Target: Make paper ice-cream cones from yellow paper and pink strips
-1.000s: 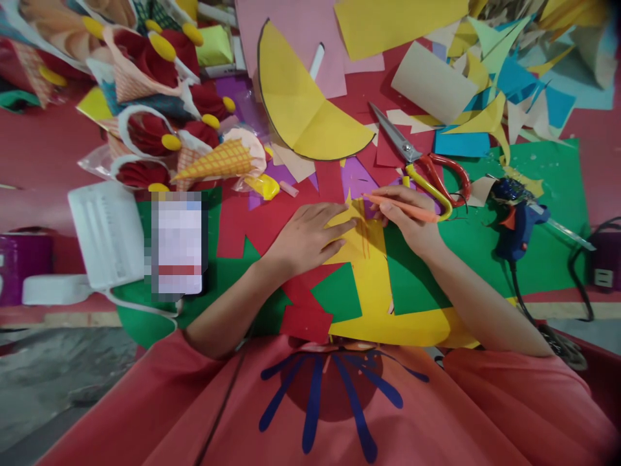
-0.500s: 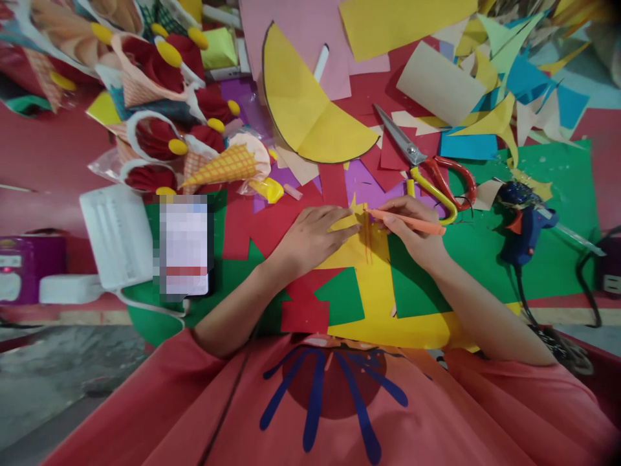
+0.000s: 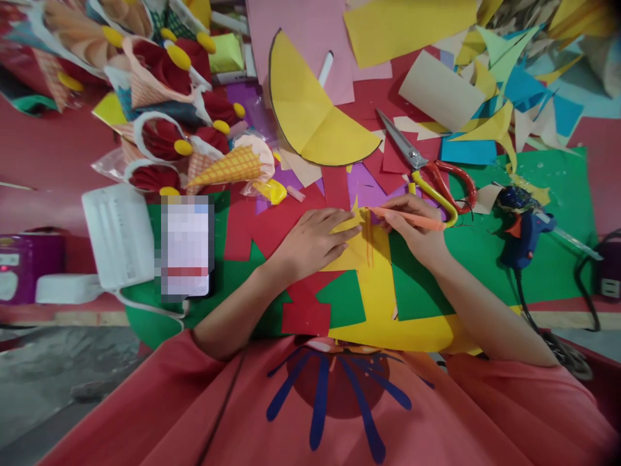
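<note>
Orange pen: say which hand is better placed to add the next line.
Probably the right hand: it holds the orange pen, tip at the yellow paper. The left hand lies spread beside it, holding no pen.

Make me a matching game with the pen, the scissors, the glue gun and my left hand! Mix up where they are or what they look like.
1. Pen
2. Scissors
3. Glue gun
4. Left hand

A. Blue, lying over green paper
B. Fingers spread over yellow paper
C. Orange, held in the right hand
D. One red handle, one yellow

Right pairs: 1-C, 2-D, 3-A, 4-B
</note>
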Tool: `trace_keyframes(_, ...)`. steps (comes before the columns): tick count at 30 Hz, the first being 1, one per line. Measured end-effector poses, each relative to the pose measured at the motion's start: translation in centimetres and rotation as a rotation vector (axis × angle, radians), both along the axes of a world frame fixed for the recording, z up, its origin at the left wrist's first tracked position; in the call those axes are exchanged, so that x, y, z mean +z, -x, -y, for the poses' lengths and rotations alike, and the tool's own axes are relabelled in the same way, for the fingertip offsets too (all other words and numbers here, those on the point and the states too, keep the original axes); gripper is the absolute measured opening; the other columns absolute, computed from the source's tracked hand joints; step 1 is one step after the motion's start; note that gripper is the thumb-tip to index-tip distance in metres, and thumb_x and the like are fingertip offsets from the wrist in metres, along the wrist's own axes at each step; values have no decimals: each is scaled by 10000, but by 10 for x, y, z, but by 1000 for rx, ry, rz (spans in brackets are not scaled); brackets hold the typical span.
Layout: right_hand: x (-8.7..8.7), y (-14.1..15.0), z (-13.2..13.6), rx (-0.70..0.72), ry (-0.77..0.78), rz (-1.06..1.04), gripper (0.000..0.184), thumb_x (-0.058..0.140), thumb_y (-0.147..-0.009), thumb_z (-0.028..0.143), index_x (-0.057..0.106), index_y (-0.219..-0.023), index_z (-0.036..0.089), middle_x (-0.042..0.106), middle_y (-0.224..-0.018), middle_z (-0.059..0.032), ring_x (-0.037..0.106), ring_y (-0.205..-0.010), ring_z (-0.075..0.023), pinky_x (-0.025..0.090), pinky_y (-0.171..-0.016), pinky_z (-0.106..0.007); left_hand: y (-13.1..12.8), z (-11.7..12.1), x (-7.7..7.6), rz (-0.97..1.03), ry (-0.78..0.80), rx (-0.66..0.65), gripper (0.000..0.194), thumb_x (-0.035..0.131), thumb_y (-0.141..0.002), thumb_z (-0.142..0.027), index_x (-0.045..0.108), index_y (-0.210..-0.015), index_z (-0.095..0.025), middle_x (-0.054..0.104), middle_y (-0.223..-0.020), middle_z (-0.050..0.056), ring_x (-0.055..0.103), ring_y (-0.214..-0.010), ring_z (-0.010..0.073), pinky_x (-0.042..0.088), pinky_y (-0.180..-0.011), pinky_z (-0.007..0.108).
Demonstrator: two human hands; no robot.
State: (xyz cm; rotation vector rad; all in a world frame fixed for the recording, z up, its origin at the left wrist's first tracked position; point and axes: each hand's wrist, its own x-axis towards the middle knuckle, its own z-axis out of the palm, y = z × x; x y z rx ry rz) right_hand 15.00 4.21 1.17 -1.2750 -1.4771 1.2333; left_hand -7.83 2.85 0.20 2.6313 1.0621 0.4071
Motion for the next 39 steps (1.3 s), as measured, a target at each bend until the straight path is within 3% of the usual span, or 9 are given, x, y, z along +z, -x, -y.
trace_keyframes(6, 6, 9, -6, -26, -19, 5, 172, 706, -790, 346, 652, -816, 185, 665, -728, -3, 616, -620, -106, 494, -566, -249, 0, 1, -1, 9, -15, -4, 325, 449, -951, -244, 620, -1226, -235, 609, -1299, 102, 561, -1187, 265, 478, -944, 446)
trace_keyframes(11, 5, 12, -12, -1, 25, 23, 210, 642, -840, 369, 616, -754, 179, 623, -637, 13, 595, -558, -97, 443, -499, -232, -1, 2, -1, 13, -50, -4, 337, 434, -954, -218, 602, -1246, -223, 605, -1306, 112, 556, -1202, 260, 476, -937, 431)
trace_keyframes(19, 4, 8, -13, -12, -14, 95, 209, 613, -852, 284, 571, -678, 176, 595, -584, 32, 481, -476, -57, 338, -444, -218, 0, 3, 1, 9, -45, -3, 333, 422, -966, -233, 600, -1247, -225, 606, -1303, 106, 559, -1199, 253, 470, -938, 412)
trace_keyframes(31, 4, 9, -13, 37, -37, 102, 203, 622, -839, 298, 570, -684, 177, 633, -621, 14, 543, -521, -76, 384, -482, -219, -2, 3, 4, -9, -66, 4, 331, 409, -970, -231, 607, -1236, -223, 617, -1283, 102, 563, -1187, 246, 479, -928, 406)
trace_keyframes(39, 4, 9, -14, 13, -30, 107, 192, 622, -818, 252, 593, -646, 169, 594, -557, 27, 501, -471, -69, 357, -455, -217, -2, 4, 3, -4, -48, 5, 327, 417, -972, -236, 598, -1245, -224, 613, -1289, 105, 556, -1200, 245, 476, -926, 399)
